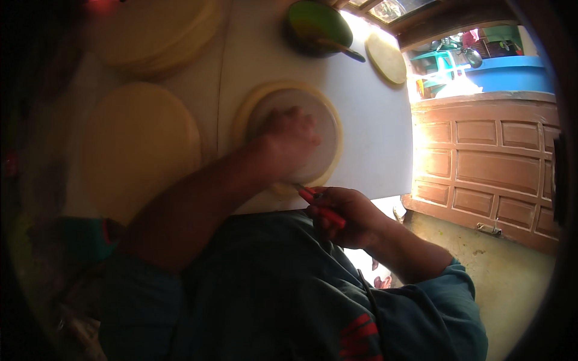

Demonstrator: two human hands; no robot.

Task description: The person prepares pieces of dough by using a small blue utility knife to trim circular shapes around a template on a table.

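Observation:
A round greyish disc (321,137) lies on a slightly larger pale-yellow round sheet (338,129), whose rim shows around it. My left hand (290,137) rests on the disc with bent, spread fingers; it is somewhat blurred. In my right hand (351,218) is a red-handled utility knife (325,212), gripped at the near edge of the table. The knife's tip points at the near rim of the disc and sheet; whether its blade touches them is hard to make out.
Stacks of pale-yellow rounds stand at the left (141,150) and far left (162,42). A green bowl (310,27) with a handled tool (342,48) across its rim and another pale round (386,57) are at the far side of the white table (373,138). A brown panelled door (490,162) is at right.

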